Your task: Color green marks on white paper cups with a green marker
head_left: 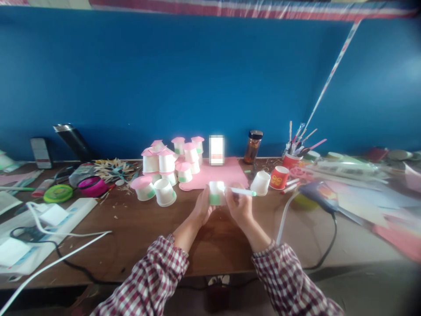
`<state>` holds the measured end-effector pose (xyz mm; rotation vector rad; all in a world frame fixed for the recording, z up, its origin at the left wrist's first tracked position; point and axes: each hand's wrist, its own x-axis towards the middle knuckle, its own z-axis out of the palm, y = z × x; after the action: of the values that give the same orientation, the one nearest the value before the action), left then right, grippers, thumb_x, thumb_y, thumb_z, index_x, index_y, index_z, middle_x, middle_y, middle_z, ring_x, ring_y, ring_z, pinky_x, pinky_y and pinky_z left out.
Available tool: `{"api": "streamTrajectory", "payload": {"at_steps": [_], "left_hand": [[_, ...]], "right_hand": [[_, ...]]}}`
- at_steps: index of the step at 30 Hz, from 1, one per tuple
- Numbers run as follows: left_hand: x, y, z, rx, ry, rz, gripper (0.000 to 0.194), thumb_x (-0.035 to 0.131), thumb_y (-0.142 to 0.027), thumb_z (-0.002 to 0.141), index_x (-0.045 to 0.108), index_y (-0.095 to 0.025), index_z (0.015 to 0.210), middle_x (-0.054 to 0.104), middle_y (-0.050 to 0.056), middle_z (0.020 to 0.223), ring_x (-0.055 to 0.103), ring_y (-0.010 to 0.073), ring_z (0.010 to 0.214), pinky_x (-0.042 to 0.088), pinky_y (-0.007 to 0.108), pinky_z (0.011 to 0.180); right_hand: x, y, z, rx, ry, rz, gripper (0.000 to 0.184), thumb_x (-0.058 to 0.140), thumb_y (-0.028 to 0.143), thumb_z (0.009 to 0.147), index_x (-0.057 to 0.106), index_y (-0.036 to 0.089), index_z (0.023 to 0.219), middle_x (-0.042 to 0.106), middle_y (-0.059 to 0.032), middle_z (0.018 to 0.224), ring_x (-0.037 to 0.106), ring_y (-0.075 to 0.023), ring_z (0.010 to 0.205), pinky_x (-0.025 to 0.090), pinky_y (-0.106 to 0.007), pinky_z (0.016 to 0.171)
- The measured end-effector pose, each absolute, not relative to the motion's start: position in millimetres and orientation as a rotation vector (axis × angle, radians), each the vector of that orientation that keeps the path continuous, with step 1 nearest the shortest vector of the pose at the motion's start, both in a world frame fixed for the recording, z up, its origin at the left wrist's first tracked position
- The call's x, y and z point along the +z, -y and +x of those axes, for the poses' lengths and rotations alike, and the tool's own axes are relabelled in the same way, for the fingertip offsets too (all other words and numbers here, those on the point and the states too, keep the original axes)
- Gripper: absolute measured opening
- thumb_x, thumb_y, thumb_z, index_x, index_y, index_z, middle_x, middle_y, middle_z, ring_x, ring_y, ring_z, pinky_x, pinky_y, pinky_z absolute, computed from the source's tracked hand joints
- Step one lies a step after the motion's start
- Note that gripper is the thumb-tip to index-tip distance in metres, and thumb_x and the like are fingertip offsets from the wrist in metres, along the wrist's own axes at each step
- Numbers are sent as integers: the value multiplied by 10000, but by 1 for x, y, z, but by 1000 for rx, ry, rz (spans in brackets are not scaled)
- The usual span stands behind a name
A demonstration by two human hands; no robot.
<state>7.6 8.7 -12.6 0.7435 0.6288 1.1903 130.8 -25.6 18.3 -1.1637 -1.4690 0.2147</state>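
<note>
Over the front of the desk, my left hand point(201, 210) is closed around a white paper cup point(216, 188) that has a green patch on its side. My right hand point(240, 210) grips a white marker with a light green end point(244, 192), held close against the cup's right side. To the left stand several white cups with pink paper roofs point(166, 160), some with green patches. A white cup without a roof point(165, 192) is in front of them. Another plain white cup point(261, 183) sits right of my right hand.
Pink paper point(226, 171) lies behind the cup. A glue gun point(317, 195) with its cord is at right, near a red cup point(279, 177). A jar point(253, 147) stands at the back. At left are wooden sticks point(115, 169) and a power strip point(66, 230) with white cables.
</note>
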Motion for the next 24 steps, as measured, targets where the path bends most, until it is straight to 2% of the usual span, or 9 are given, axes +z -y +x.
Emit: {"api": "streamTrajectory", "payload": {"at_steps": [24], "left_hand": [[-9, -6, 8, 1190, -659, 731, 563, 558, -637, 731, 638, -124, 949, 661, 78, 792, 598, 183, 718, 433, 293, 621]], "right_hand": [[18, 26, 130, 226, 1474, -1168, 167, 492, 295, 865, 586, 161, 828, 586, 6, 631, 506, -91, 477, 424, -191, 463]]}}
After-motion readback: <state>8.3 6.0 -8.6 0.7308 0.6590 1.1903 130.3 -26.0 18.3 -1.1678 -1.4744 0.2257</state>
